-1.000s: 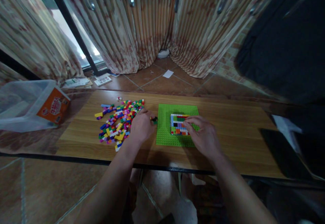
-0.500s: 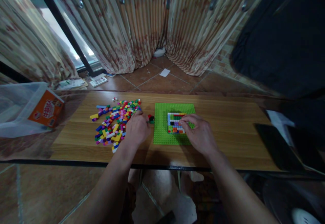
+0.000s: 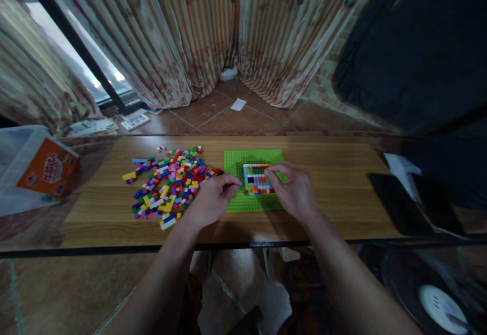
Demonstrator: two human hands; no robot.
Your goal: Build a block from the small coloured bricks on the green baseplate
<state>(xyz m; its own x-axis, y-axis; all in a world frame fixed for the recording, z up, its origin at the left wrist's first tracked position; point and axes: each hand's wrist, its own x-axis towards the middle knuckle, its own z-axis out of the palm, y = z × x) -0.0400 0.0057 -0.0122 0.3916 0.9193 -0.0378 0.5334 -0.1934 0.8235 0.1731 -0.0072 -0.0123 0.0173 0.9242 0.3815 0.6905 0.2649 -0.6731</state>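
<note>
A green baseplate (image 3: 232,204) lies on the wooden table (image 3: 335,173). On it stands a small flat panel of many-coloured bricks (image 3: 255,179). My right hand (image 3: 294,193) rests on the plate's right half, thumb and fingers pinching the panel's right edge. My left hand (image 3: 211,200) sits at the plate's left edge with fingertips pinched together, apparently on a small brick that the fingers mostly hide. A spread pile of loose coloured bricks (image 3: 167,183) lies just left of that hand.
A clear plastic bag with an orange box (image 3: 47,169) sits at the table's left end. A dark flat device (image 3: 399,204) and white paper (image 3: 395,164) lie at the right. Curtains (image 3: 182,36) hang behind, and a dark bag (image 3: 414,46) hangs at upper right.
My left hand moved right from the brick pile onto the baseplate's left edge, and the small dark brick seen at its fingertips went with it. My right hand stays at the panel. The view shifted.
</note>
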